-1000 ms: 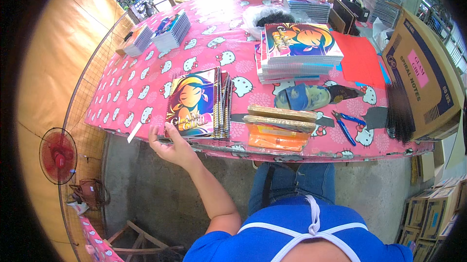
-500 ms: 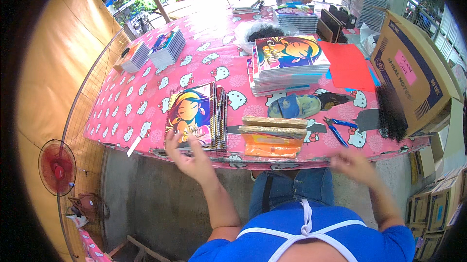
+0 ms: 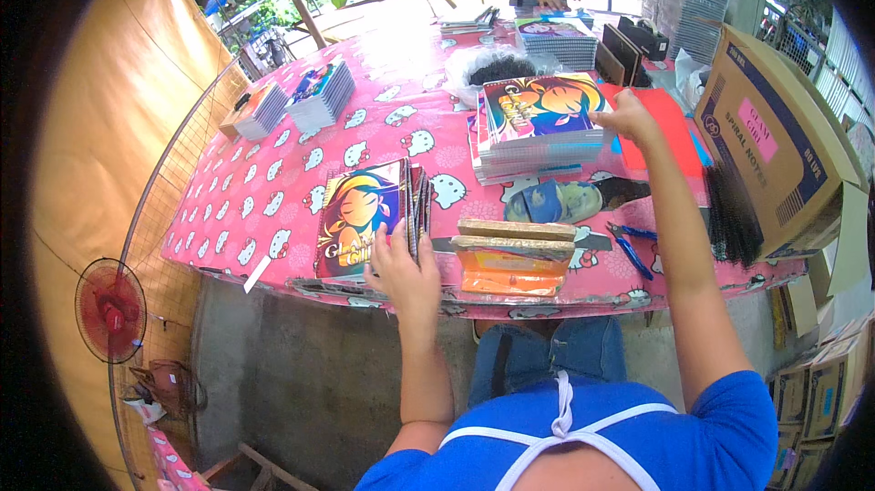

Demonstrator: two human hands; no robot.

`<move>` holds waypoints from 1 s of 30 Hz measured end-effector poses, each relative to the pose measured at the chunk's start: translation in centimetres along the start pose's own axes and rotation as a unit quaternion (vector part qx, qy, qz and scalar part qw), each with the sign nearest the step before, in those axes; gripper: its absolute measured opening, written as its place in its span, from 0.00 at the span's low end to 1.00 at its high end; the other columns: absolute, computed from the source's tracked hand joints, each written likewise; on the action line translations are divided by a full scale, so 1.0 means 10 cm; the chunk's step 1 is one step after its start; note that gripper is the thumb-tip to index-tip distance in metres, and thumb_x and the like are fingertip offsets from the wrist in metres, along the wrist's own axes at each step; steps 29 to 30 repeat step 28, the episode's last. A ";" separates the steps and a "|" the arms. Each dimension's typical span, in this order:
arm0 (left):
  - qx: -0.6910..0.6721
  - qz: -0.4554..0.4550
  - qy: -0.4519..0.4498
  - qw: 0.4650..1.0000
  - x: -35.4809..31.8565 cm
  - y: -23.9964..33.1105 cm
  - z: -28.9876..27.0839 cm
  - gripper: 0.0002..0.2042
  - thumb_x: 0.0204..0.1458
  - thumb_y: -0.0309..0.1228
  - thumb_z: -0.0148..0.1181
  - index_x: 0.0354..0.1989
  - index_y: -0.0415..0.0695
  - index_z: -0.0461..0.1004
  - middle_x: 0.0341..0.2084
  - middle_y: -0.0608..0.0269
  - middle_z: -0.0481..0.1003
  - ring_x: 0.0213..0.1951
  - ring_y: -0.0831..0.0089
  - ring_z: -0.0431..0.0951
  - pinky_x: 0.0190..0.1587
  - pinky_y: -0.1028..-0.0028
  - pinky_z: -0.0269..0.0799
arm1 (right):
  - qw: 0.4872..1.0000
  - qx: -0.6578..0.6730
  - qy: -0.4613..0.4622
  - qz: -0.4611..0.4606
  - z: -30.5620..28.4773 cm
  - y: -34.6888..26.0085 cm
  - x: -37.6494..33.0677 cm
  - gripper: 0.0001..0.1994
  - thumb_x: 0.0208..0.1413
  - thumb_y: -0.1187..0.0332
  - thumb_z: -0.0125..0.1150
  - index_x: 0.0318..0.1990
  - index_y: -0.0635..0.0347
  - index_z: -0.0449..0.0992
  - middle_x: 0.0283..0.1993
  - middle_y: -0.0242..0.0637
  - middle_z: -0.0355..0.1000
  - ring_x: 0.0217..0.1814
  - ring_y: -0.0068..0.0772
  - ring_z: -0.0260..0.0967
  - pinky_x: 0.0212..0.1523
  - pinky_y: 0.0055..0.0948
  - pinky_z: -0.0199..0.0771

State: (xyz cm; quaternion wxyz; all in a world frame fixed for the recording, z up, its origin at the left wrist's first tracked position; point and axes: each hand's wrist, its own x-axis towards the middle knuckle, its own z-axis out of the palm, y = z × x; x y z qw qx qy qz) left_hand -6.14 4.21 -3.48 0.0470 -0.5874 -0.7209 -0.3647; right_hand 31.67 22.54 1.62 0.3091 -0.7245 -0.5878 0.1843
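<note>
My left hand point(image 3: 404, 265) rests on the lower right edge of a small stack of spiral notebooks point(image 3: 357, 217) near the table's front edge, its fingers apart. The top cover shows a drawn face with dark hair and a yellow band. My right hand point(image 3: 631, 117) reaches far forward to the right edge of a taller stack of the same notebooks point(image 3: 538, 149), thumb and fingers apart beside the top one. Between my arms stands an orange block with worn wooden-looking tops point(image 3: 512, 258). Blue-handled cutting pliers point(image 3: 631, 249) lie under my right forearm.
A large cardboard box point(image 3: 779, 144) and black spiral wires point(image 3: 729, 217) stand at the right. A red sheet point(image 3: 658, 140) lies beside the tall stack. Smaller notebook piles point(image 3: 319, 97) sit far left. Across the table, a person handles things by another pile point(image 3: 556, 46).
My right hand has moved forward from the front edge to the tall notebook stack. My left hand has shifted right, from the top cover's lower edge to the small stack's right corner.
</note>
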 end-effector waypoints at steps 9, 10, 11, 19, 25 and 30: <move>-0.207 0.054 -0.004 0.977 0.20 0.24 -0.11 0.22 0.52 0.38 0.60 0.54 0.42 0.69 0.56 0.50 0.66 0.59 0.58 0.64 0.63 0.51 0.46 | 0.951 -0.162 0.197 -0.174 -0.13 -0.11 -0.30 0.24 0.46 0.65 0.66 0.43 0.74 0.63 0.35 0.56 0.71 0.37 0.56 0.74 0.36 0.43 0.74; -0.269 0.075 0.022 0.960 0.19 0.27 -0.11 0.23 0.51 0.36 0.62 0.55 0.41 0.68 0.55 0.50 0.65 0.59 0.58 0.64 0.63 0.54 0.48 | 0.954 -0.127 0.203 -0.178 -0.11 -0.26 -0.49 0.22 0.48 0.68 0.64 0.43 0.73 0.60 0.35 0.56 0.71 0.37 0.58 0.73 0.35 0.44 0.74; -0.375 0.040 0.021 0.926 0.18 0.36 -0.11 0.24 0.51 0.33 0.62 0.55 0.40 0.66 0.55 0.49 0.65 0.59 0.59 0.63 0.61 0.58 0.53 | 0.956 -0.097 0.212 -0.180 -0.12 -0.38 -0.69 0.20 0.50 0.71 0.62 0.42 0.71 0.58 0.34 0.55 0.70 0.36 0.59 0.72 0.34 0.45 0.74; -0.690 0.007 -0.152 0.708 0.29 0.70 -0.19 0.18 0.52 0.19 0.59 0.51 0.36 0.66 0.41 0.59 0.75 0.40 0.76 0.76 0.43 0.77 0.73 | 0.917 0.284 -0.010 -0.279 0.18 -0.24 -2.15 0.17 0.57 0.75 0.53 0.51 0.65 0.55 0.38 0.41 0.65 0.34 0.37 0.71 0.33 0.33 0.74; -0.580 0.097 -0.194 0.785 0.38 0.67 -0.24 0.20 0.51 0.20 0.61 0.52 0.38 0.65 0.43 0.61 0.74 0.44 0.74 0.74 0.48 0.75 0.70 | 0.966 0.130 -0.069 -0.214 0.39 0.04 -2.23 0.18 0.54 0.75 0.54 0.52 0.67 0.63 0.46 0.56 0.67 0.47 0.46 0.70 0.45 0.35 0.71; -0.521 0.105 -0.151 0.833 0.32 0.65 -0.14 0.31 0.47 0.29 0.68 0.59 0.42 0.60 0.56 0.56 0.64 0.56 0.63 0.66 0.57 0.69 0.63 | 0.955 0.109 -0.065 -0.267 0.81 0.33 -2.21 0.26 0.54 0.72 0.55 0.60 0.62 0.57 0.52 0.58 0.66 0.55 0.47 0.68 0.53 0.39 0.67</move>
